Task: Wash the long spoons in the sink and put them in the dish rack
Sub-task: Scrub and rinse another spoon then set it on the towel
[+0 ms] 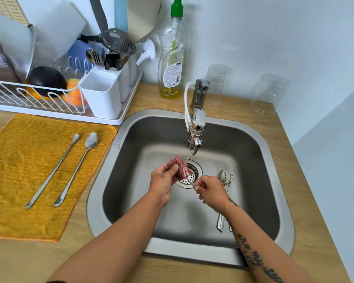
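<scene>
Over the drain of the steel sink (119,160), my left hand (163,180) grips a pink mesh scrubber (179,167) wrapped around the bowl end of a long spoon (190,183). My right hand (209,190) pinches that spoon's handle. Water runs from the tap (196,127) onto the scrubber. Two or three more long spoons (225,180) lie on the sink floor to the right, partly under my right wrist. Two long spoons (74,170) rest side by side on the yellow cloth (18,180) left of the sink. The white dish rack (55,107) stands at the back left.
The rack's white cutlery cups (102,92) hold forks and spoons; behind them are boards, a dark bowl and an orange sponge. A dish soap bottle (172,58) stands behind the tap. Two clear upturned cups (270,94) sit at the back right.
</scene>
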